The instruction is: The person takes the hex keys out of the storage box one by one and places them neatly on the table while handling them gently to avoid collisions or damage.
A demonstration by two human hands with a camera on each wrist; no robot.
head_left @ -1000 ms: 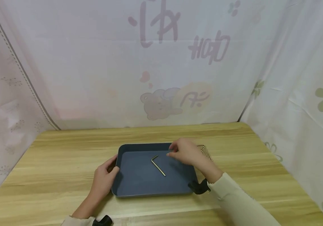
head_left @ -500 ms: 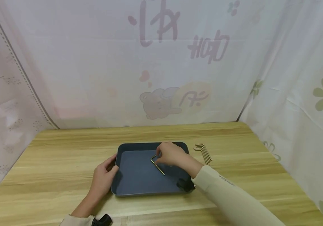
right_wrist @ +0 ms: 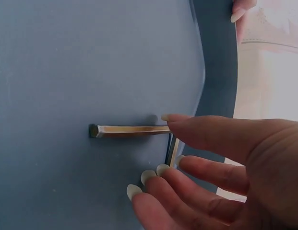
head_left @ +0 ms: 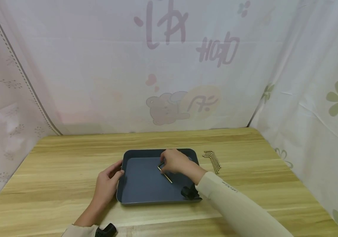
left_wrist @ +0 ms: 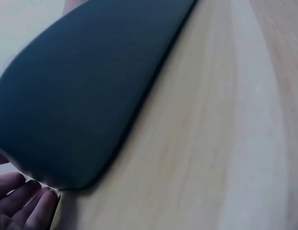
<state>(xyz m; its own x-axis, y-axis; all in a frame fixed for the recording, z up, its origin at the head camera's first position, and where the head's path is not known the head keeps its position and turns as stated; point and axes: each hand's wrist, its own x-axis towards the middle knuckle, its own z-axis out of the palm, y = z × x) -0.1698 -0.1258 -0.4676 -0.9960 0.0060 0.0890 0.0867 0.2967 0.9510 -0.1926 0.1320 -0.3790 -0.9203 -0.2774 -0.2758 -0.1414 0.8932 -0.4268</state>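
A dark blue-grey rectangular tray (head_left: 145, 197) lies on the wooden table. My left hand (head_left: 106, 186) grips its left side, thumb at the rim and fingers along the outer wall. Inside the tray is one L-shaped brass-coloured hex key (head_left: 168, 179). My right hand (head_left: 176, 163) reaches over the tray and pinches the key near its bend. In the right wrist view the thumb overlaps the long arm of the hex key (right_wrist: 134, 129), and the curled fingers (right_wrist: 206, 170) are at its short arm, which they partly hide.
Several more hex keys (head_left: 213, 161) lie nested in a row on the table (head_left: 246, 184), right of the tray. A patterned white curtain (head_left: 112, 82) hangs behind the table and along both sides.
My right hand has moved left from the tray's right side to the hex key inside, uncovering the keys on the table. My left hand has stayed at the tray's left side.
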